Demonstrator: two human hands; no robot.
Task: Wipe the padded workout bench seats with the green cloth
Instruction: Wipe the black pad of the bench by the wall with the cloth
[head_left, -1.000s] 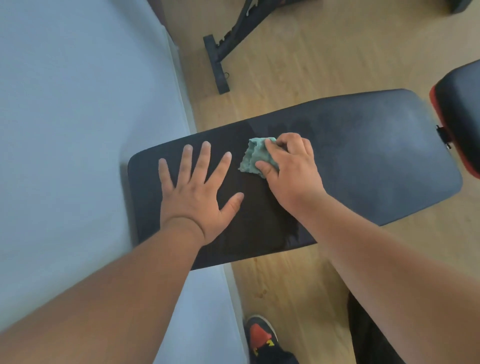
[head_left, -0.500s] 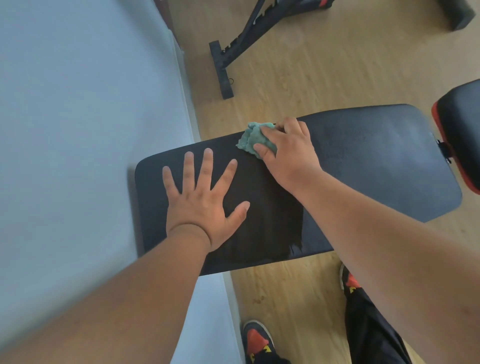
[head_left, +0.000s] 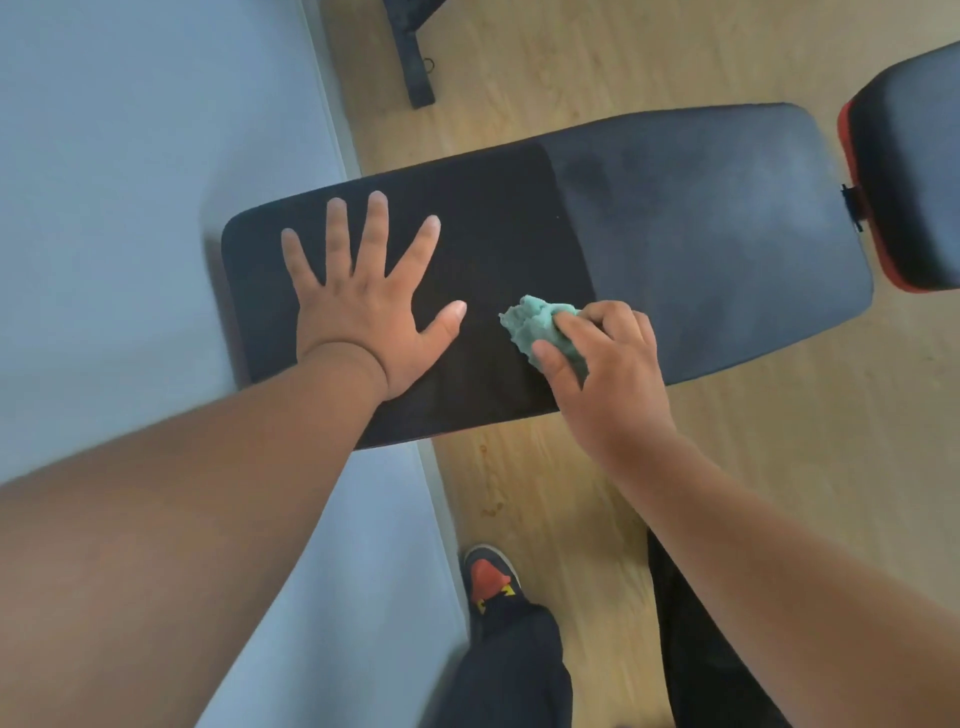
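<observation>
Fingers (head_left: 576, 332) of right hand (head_left: 602, 374) bunched around cloth (head_left: 540, 327), now nearer bench (head_left: 701, 234) front edge; left hand (head_left: 363, 306) splayed flat.

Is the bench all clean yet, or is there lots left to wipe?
Not yet. The long pad looks darker on its left part, probably wiped. The right hand holds the green cloth there, while the left hand rests flat. The paler right part and the red-edged pad remain.

Both forearms were bare, with no sleeves showing. The person wore dark trousers (head_left: 511, 670) and a dark sneaker with red and yellow patches (head_left: 489, 578) just above the trouser cuff.
</observation>
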